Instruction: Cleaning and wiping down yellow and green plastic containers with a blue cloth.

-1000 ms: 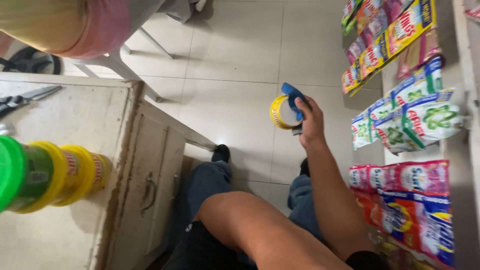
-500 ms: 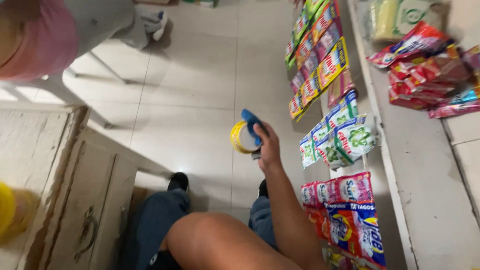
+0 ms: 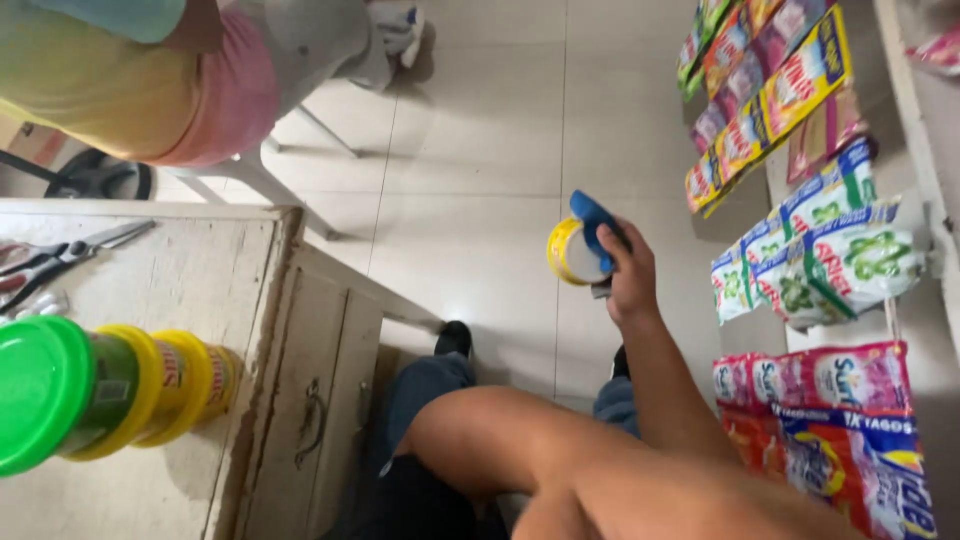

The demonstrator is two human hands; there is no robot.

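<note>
My right hand (image 3: pixel 628 275) has its fingers closed tight around the blue tape dispenser (image 3: pixel 588 240) with its yellow roll, held out in the air over the floor (image 3: pixel 480 150), between the front edge of the surface (image 3: pixel 170 280) and the hanging packets (image 3: pixel 800 270). No tape is pulled out or stuck on anything yet, so I think the work has only just started. My left hand is out of sight, so I cannot tell what it does, and my fingers hide the dispenser's handle.

I see right hand (image 3: pixel 628 272) mid-frame gripping blue-handled dispenser with yellow tape roll (image 3: pixel 580 250) above tiled floor (image 3: pixel 480 150); hanging sachet strips (image 3: pixel 810 250) right; green-lidded stacked jars (image 3: pixel 90 395) on worn white cabinet (image 3: pixel 180 300) lower left.
</note>
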